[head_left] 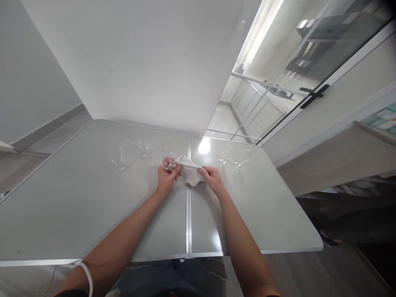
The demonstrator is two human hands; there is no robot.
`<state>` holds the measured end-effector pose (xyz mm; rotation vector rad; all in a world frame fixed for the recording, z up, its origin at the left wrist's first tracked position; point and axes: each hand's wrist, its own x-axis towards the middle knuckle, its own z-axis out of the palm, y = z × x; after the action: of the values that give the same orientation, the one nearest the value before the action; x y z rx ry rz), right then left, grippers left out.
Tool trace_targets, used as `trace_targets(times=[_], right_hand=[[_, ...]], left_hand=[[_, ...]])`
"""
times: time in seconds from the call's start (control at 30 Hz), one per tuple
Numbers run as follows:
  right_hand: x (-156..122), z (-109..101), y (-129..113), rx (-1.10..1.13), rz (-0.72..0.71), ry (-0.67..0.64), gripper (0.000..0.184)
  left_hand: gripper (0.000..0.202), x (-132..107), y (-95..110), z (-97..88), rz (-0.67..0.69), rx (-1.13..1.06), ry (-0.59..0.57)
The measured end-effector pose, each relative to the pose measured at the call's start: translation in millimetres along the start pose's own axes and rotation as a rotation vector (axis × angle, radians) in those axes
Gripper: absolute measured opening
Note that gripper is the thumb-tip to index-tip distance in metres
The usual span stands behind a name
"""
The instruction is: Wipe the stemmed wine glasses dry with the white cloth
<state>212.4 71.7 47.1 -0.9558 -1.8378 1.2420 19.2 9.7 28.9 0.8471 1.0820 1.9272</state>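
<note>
My left hand [167, 178] is closed round a clear glass [168, 163], whose pinkish tint comes from the fingers behind it. Its thumb also meets the edge of a white cloth [191, 172]. On the cloth's other side, my right hand [212, 178] pinches a corner between thumb and fingers. The cloth hangs stretched between both hands above the table's middle seam. Clear stemmed glasses stand around: one glass [123, 167] and a second glass [144, 147] to the left, and a pair, a nearer glass [237, 164] and another glass [224, 161], to the right.
The pale folding table [148, 231] has a metal seam [187, 222] and metal edging. A white wall panel [145, 62] rises behind it. A glazed door with a black handle [314, 96] is at right, beside a wooden shelf [337, 165].
</note>
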Motion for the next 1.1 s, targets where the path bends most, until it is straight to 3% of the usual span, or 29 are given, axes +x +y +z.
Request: trace_targets(times=[0.1, 0.17, 0.23, 0.33, 0.4, 0.53, 0.63, 0.8, 0.9, 1.0, 1.1], right_hand=[[-1, -3, 5, 0.227, 0.213, -0.072, 0.04], [-2, -6, 6, 0.351, 0.281, -0.156, 0.041], [-1, -10, 6, 0.462, 0.308, -0.121, 0.043], [3, -12, 8, 0.614, 0.255, 0.202, 0.037], [7, -13, 11, 0.638, 0.181, 0.419, 0.037], [5, -15, 10, 0.419, 0.042, 0.631, 0.036], [-4, -18, 3, 0.221, -0.031, 0.504, 0.036], [-14, -17, -10, 0.195, -0.061, 0.019, 0.061], [-13, -16, -16, 0.205, -0.066, -0.199, 0.072], [-12, -17, -19, 0.225, -0.068, -0.259, 0.067], [-11, -17, -20, 0.23, -0.017, -0.166, 0.062]], left_hand=[[0.04, 4, -3, -1.1, -0.02, 0.018, 0.015], [0.039, 6, -6, -2.1, -0.047, 0.015, 0.011], [0.04, 8, -9, -3.3, -0.066, -0.028, 0.007], [0.043, 7, -12, -5.0, -0.111, -0.135, -0.052], [0.048, 5, -14, -5.6, -0.186, -0.154, -0.152], [0.062, 1, -15, -5.2, -0.454, -0.037, -0.527], [0.062, -3, -15, -4.2, -0.607, 0.029, -0.72], [0.048, -5, -13, -6.8, -0.629, 0.053, -0.758], [0.044, -3, -12, -9.5, -0.61, 0.11, -0.83], [0.045, -2, -11, -8.8, -0.57, 0.191, -0.846], [0.046, -6, -10, -6.1, -0.313, 0.385, -0.67]])
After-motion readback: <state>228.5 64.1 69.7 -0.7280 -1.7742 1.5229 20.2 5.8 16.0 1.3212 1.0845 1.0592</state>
